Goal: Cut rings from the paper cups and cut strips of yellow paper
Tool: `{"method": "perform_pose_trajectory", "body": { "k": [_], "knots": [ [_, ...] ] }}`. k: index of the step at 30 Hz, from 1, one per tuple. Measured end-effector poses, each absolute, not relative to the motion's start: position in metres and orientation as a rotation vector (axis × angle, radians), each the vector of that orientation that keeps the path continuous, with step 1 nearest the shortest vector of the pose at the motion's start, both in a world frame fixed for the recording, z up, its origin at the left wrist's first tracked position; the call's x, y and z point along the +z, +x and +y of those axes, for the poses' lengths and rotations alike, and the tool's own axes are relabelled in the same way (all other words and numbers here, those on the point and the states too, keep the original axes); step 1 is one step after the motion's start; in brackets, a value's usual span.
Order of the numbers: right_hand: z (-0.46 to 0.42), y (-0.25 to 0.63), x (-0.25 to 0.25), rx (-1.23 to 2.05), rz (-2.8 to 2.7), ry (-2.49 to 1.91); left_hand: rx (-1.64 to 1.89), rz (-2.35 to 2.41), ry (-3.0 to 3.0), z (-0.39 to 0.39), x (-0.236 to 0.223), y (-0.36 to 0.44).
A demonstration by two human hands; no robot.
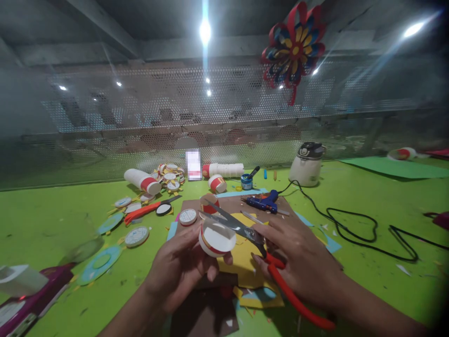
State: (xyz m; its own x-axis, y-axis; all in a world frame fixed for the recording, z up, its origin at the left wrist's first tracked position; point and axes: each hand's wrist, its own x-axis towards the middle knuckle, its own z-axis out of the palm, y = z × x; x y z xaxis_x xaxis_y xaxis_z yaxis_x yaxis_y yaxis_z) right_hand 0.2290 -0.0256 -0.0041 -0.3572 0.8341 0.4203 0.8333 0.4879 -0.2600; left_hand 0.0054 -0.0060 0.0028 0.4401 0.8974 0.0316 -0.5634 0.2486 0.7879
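In the middle, my left hand (182, 264) grips the cut cup (219, 241); my right hand (298, 255) grips scissors (242, 228) pointing up-left across it.

A green table (45, 206) fills the lower view; along its far edge stands a perforated screen (150, 107), small bright spots scattered across it; above, a dim grey ceiling (168, 21) with a beam (105, 28) slanting above the table's left side; one glaring lamp (205, 32) shines near the middle, another light (414, 29) toward the right edge.
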Motion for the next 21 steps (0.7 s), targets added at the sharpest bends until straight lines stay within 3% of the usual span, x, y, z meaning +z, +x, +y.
{"method": "perform_pose_trajectory", "body": {
  "k": [21],
  "knots": [
    [-0.0264,0.2283,-0.004,0.043,-2.221,-1.373,1.02,0.457,0.813,-0.006,0.0039,0.0073]
  ]
}}
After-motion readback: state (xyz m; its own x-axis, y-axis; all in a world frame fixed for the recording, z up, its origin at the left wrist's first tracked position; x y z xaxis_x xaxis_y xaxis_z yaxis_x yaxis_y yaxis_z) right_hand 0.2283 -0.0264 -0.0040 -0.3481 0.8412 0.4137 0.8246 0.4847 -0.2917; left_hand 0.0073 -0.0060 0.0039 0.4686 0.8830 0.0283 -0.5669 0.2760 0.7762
